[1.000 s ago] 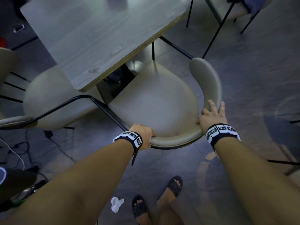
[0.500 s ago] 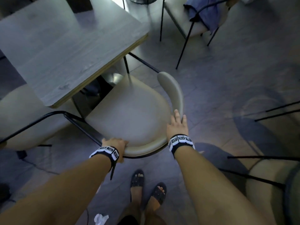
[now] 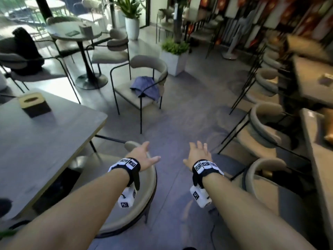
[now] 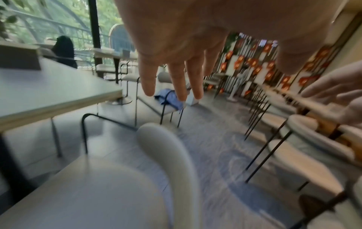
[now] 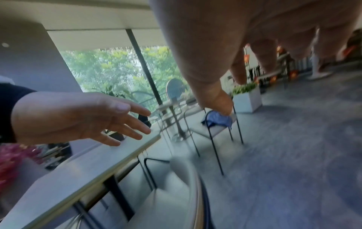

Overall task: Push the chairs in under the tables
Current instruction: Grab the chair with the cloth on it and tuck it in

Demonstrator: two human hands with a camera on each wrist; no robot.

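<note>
A beige chair (image 3: 144,199) with a curved backrest stands below my left forearm, its seat partly under the grey table (image 3: 45,138). My left hand (image 3: 144,156) hovers over the chair's backrest (image 4: 170,155) with fingers spread, holding nothing. Off the chair and above bare floor, my right hand (image 3: 198,154) is also open and empty. Farther ahead a second beige chair (image 3: 144,73) with a blue cloth (image 3: 146,87) on its seat stands out in the aisle, apart from the round table (image 3: 72,31). The right wrist view shows my left hand (image 5: 78,117) above the table edge (image 5: 98,170).
A tissue box (image 3: 34,103) sits on the grey table. Along the right side a row of beige chairs (image 3: 264,123) lines up against tables. A white planter (image 3: 173,56) stands at the back. Open floor (image 3: 189,120) runs between the two rows.
Both hands have let go of the near chair's rim and lifted, fingers straight. The head view has swung up from the chair to the room ahead.
</note>
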